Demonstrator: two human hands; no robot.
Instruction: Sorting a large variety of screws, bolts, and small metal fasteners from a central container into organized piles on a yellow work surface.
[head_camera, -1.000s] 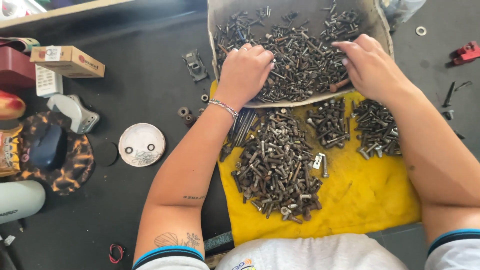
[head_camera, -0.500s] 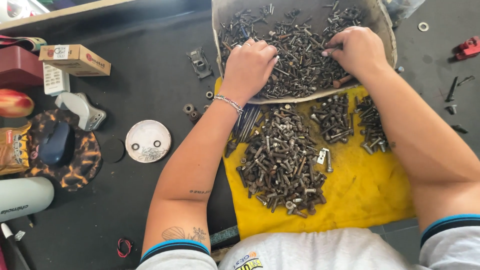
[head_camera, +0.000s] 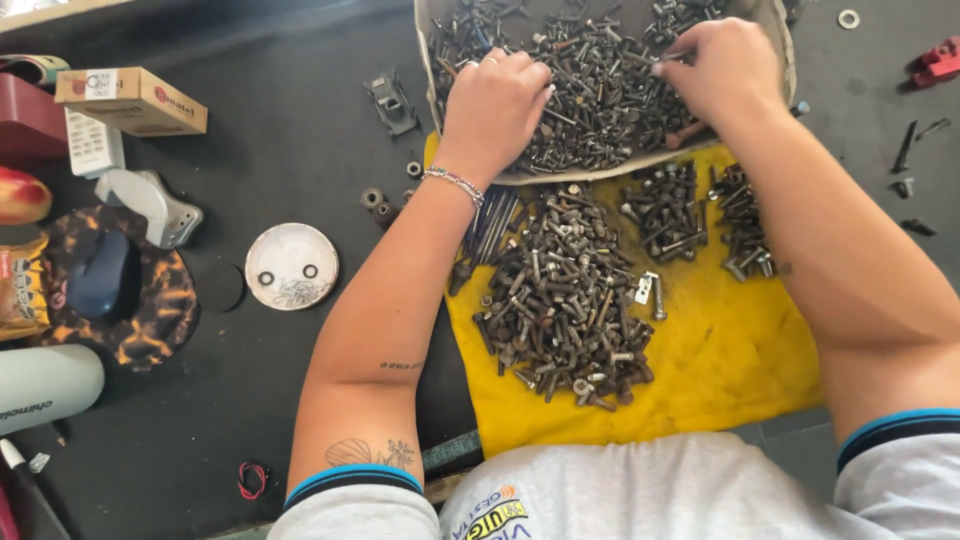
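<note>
Head view: the left hand rests palm-down, fingers curled loosely into the heap of dark steel bolts and screws filling the grey shallow tray at the top, gripping nothing that can be made out; the right hand pinches one thin bolt between thumb and fingertips over the same heap. Just below the tray, the yellow cloth carries three sorted piles: one large rusty pile and two smaller dark ones. Well to the left on the black table lie one oblong tan cardboard box with a white label, one round white lid, and one blue computer mouse on a mottled brown pad.
</note>
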